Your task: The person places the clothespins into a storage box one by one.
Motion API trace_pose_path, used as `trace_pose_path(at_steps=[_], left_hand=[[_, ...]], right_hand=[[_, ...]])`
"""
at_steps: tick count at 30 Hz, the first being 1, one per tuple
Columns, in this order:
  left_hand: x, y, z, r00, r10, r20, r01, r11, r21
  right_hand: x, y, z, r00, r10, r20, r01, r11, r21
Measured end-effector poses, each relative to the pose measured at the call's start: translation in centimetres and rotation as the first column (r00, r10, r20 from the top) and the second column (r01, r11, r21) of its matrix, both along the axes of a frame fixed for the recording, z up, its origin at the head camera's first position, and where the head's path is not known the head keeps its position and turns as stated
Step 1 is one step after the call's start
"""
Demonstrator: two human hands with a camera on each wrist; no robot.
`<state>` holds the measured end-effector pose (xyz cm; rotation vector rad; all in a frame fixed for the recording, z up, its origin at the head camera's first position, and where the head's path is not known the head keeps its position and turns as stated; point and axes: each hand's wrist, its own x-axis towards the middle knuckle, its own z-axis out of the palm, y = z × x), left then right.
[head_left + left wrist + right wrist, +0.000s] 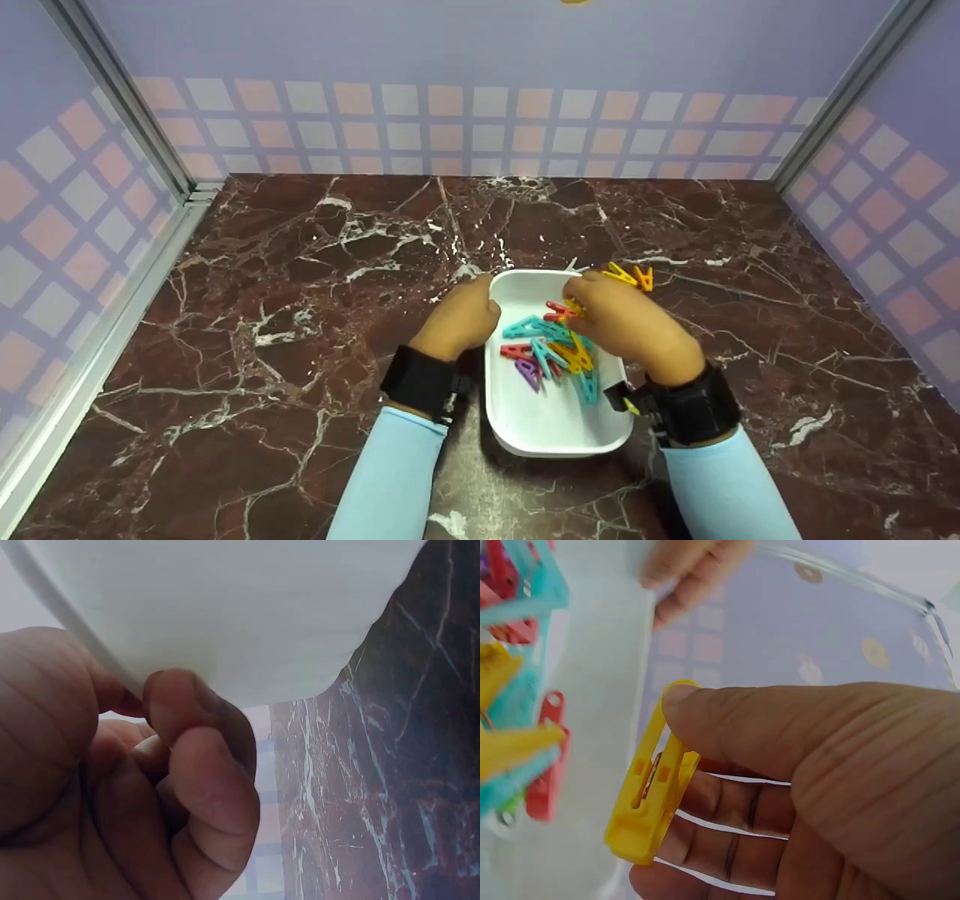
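Note:
My left hand (459,316) grips the left rim of a white plastic tub (555,431), thumb on one side and curled fingers on the other in the left wrist view. Over the tub's right side, my right hand (628,324) pinches a yellow clothespin (646,791) between thumb and fingers. A heap of clothespins lies inside the tub: teal ones (546,354), a purple one (528,373), and several red and yellow ones. The tub's far right corner is hidden behind my right hand.
Just beyond the tub's right side, a yellow clothespin (620,274) and an orange clothespin (643,278) lie on the dark red marbled tabletop (300,420). Tiled-pattern panels (465,127) border the table at the back and both sides.

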<state>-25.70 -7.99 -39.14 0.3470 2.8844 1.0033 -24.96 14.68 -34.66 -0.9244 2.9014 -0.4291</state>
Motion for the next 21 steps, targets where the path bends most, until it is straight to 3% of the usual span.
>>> trace_pose_path(at_steps=[9, 21], left_hand=[[0.0, 0.0, 0.1, 1.000, 0.000, -0.014, 0.000, 1.000, -0.004], [0.0, -0.1, 0.0, 1.000, -0.005, -0.020, 0.005, 1.000, -0.011]], right_hand=[[0.2, -2.2, -1.6, 0.998, 0.057, -0.026, -0.053, 0.990, 0.132], [-0.1, -2.5, -2.1, 0.994, -0.019, 0.103, -0.005, 0.974, 0.228]])
